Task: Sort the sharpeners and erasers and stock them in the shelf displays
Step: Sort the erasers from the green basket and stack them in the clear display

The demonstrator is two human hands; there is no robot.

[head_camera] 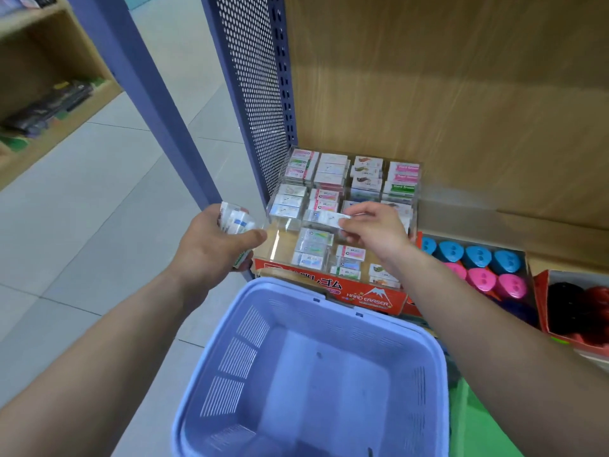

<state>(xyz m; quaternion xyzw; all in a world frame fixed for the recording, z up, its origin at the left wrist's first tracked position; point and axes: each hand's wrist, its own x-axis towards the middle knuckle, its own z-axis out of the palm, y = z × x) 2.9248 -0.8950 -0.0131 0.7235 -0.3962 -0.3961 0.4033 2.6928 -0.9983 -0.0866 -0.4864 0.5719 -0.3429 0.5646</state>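
My left hand (214, 245) grips a bunch of small wrapped erasers (234, 219) just left of the shelf. My right hand (375, 230) pinches one white eraser (324, 216) over the middle row of a clear tiered display (280, 222) that holds several rows of erasers. An orange "Hard Eraser" box (372, 296) forms the display's front. Blue and pink sharpeners (478, 257) sit in a tray to the right.
A lilac plastic basket (263, 328) sits below my arms, with nothing visible inside. A perforated purple shelf side (260, 94) stands left of the display. Dark round items fill an orange tray (540, 291) at far right. Another wooden shelf (49, 103) stands across the tiled aisle.
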